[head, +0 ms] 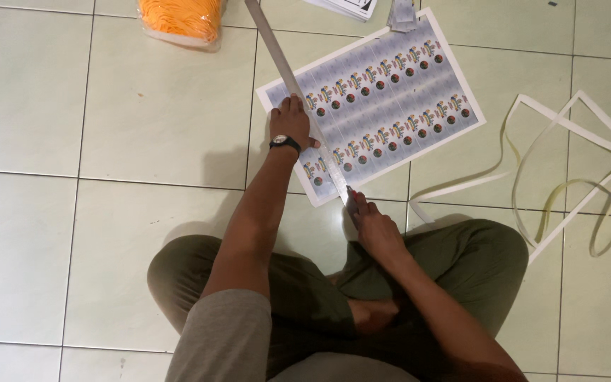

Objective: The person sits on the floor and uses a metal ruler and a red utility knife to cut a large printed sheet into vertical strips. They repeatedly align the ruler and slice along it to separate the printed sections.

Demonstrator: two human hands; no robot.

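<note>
A person sits cross-legged on a pale tiled floor (30, 106), bent over a printed sheet (383, 85) of small rectangular labels, bluish-grey with multicoloured round emblems, set in neat rows inside a white margin. The sheet lies askew on the tiles ahead of the knees. A long metal ruler (281, 60) runs diagonally along the sheet's left edge, reaching up past the far edge of the floor in view. The left hand (293, 122), a dark wristwatch (285, 143) on its wrist, presses flat on the ruler, fingers spread. The right hand (375, 225) is closed on a small cutter (352, 197) with a red tip, set against the ruler's near end at the sheet's lower corner. Toward the far left lies a clear bag (182, 21) of orange material. To the right, long white paper offcuts (567, 155) curl in loops. More printed sheets (344, 7) rest beyond the sheet's far corner.
</note>
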